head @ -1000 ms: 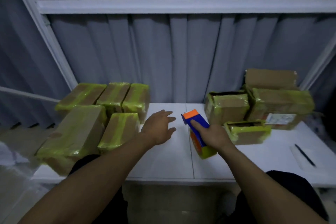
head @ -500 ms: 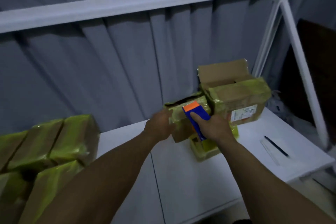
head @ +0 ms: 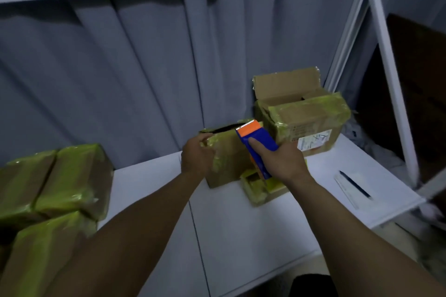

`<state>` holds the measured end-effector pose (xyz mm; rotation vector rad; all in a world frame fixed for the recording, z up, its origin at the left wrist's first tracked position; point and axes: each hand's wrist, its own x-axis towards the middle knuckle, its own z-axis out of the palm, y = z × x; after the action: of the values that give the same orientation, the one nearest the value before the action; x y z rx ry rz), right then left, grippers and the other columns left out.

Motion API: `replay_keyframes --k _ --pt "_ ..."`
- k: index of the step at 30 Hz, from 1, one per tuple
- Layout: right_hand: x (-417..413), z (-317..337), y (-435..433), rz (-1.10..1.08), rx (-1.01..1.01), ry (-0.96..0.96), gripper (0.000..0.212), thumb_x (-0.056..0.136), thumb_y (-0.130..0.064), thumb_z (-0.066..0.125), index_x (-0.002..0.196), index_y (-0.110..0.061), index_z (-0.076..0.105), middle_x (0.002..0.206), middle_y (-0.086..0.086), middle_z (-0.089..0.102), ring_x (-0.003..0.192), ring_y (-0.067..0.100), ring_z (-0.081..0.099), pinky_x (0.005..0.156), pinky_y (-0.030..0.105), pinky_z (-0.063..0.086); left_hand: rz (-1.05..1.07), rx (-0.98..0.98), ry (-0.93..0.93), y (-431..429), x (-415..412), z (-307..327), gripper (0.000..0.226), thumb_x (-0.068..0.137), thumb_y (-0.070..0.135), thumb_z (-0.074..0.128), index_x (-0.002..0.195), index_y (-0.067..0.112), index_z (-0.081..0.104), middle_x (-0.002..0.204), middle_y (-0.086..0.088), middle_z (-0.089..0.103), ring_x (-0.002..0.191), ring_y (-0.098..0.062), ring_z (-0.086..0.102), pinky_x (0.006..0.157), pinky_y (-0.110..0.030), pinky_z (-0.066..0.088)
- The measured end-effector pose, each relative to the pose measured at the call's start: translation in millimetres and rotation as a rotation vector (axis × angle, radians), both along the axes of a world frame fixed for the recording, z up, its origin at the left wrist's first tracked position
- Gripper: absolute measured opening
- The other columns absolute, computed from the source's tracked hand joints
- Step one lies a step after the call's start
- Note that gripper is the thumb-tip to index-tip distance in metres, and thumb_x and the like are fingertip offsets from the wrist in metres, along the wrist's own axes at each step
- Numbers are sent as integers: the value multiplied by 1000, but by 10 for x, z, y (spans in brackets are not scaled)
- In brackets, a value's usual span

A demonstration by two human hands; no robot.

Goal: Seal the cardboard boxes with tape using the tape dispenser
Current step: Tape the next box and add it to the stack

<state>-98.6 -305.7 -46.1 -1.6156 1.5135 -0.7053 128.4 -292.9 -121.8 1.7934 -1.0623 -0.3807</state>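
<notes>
Now the cardboard box (head: 229, 154) is gripped at its left corner by the left hand (head: 196, 154), open earlier; the tape dispenser (head: 263, 136) stays clasped in the right hand (head: 282, 163).

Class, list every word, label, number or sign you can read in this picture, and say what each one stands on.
White label on the taped box at the right: print too blurred to read.
Faint print above it on the cardboard: too small to read.
Tape dispenser: no lettering shows.
So no text can be quoted.
</notes>
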Motion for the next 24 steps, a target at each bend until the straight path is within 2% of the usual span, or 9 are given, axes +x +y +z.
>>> replay_keyframes --k 4,7,11,12,15,17,19,21,24 --pt "32 88 224 73 -20 -45 59 85 -66 69 78 -7 69 67 3 68 60 12 65 52 25 42 23 60 -121 711 165 156 38 74 11 79 106 30 75 106 11 71 98 -9 65 88 -23 50" --pt "142 150 453 152 -76 -53 66 82 -70 69 83 -3 71 71 7 71 64 19 69 55 28 46 -91 68 -296 1282 212 321 34 78 17 82 107 32 73 103 21 65 96 0 61 87 -15 45" --pt "268 260 745 255 -102 -107 60 84 -69 67 78 -9 68 71 2 70 66 15 68 58 27 46 -110 180 -338 1879 216 523 36 76 17 84 109 28 76 90 21 61 82 -2 59 76 1 37" --pt "292 293 815 282 -101 -109 58 85 -68 67 76 -10 66 69 0 68 63 13 65 56 24 43 -109 238 -330 2022 218 531 38 74 21 86 109 28 76 87 20 59 79 -5 60 75 -3 38" --pt "387 305 990 375 -76 -105 57 88 -66 66 73 -10 64 69 3 67 61 12 62 57 23 42 -108 307 -276 2441 249 466 36 66 33 86 101 32 78 88 12 59 79 -18 67 81 -29 52" --pt "466 263 1082 430 -41 -96 60 88 -66 65 79 -6 67 76 6 70 66 15 65 59 24 45 -125 363 -330 2658 234 391 27 73 31 85 95 41 73 91 9 58 76 -16 65 80 -34 53" --pt "561 214 1157 485 -19 -40 64 87 -67 65 89 -4 69 83 8 72 74 18 69 63 27 48 -133 472 -459 2810 218 367 25 83 33 77 101 46 64 99 8 57 79 -14 63 77 -31 51" --pt "641 170 1196 536 -9 17 64 87 -68 64 94 -4 69 87 9 72 78 20 70 65 27 48 -105 560 -700 2888 247 350 37 87 40 67 123 36 61 120 3 55 96 -21 63 76 -35 53" --pt "678 142 1178 557 38 57 67 87 -69 63 99 -4 68 91 11 73 78 20 70 66 28 49 -77 459 -948 2859 262 301 53 79 41 69 130 27 60 131 0 54 111 -27 57 76 -38 54"
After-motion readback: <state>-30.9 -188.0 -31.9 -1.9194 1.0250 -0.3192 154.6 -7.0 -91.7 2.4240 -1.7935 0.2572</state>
